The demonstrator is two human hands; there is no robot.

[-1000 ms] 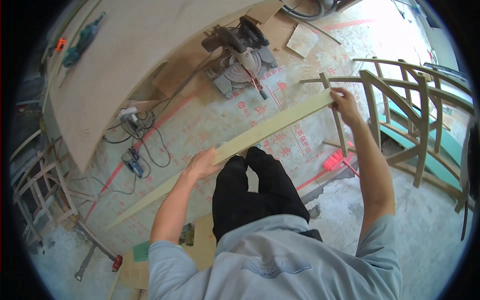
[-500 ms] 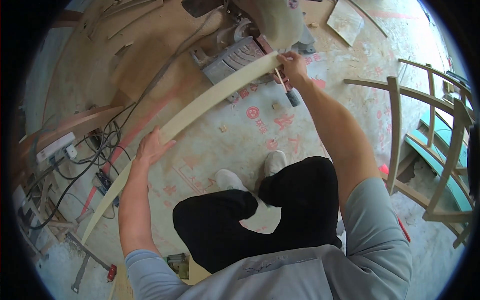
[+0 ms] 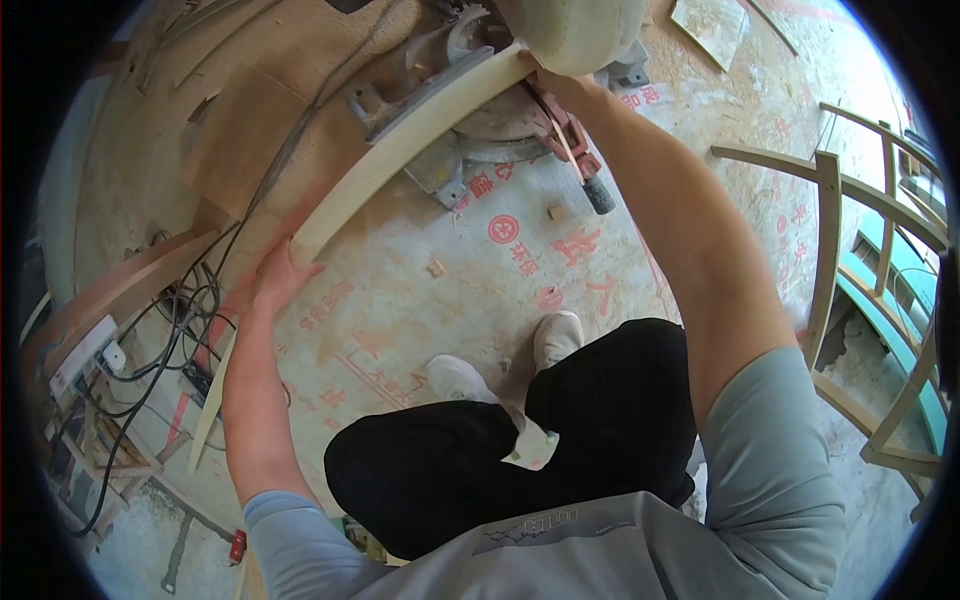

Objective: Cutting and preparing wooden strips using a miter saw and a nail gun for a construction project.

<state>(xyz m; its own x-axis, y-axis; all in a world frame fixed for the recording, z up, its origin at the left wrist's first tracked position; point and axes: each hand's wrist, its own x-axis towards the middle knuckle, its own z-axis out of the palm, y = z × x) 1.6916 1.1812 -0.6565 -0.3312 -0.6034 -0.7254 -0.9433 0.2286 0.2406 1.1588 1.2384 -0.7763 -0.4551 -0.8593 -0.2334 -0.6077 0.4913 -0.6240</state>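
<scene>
A long, pale wooden strip (image 3: 400,135) runs from the left side up to the saw at the top. Its middle is gripped by my left hand (image 3: 280,278), fingers behind the strip and thumb on the near side. My right hand (image 3: 555,85) is closed on the strip's far right end, with some fingers hidden beneath the saw's rounded cover. That end lies over the base of a mitre saw (image 3: 500,130), close to the cover (image 3: 585,30). A dark-gripped saw handle (image 3: 598,195) sticks out below my right wrist. The strip's lower left part passes behind my left forearm.
Tangled black cables (image 3: 185,310) and a power strip (image 3: 85,355) lie on the left. A curved wooden frame (image 3: 825,240) stands at the right, by turquoise boards (image 3: 890,300). Small wood offcuts (image 3: 557,213) dot the printed floor covering. A loose board (image 3: 710,30) lies at the far right.
Both hands have carried the strip forward and slightly left, so its right end is now over the saw base, close to the cover. My view has shifted a little too.
</scene>
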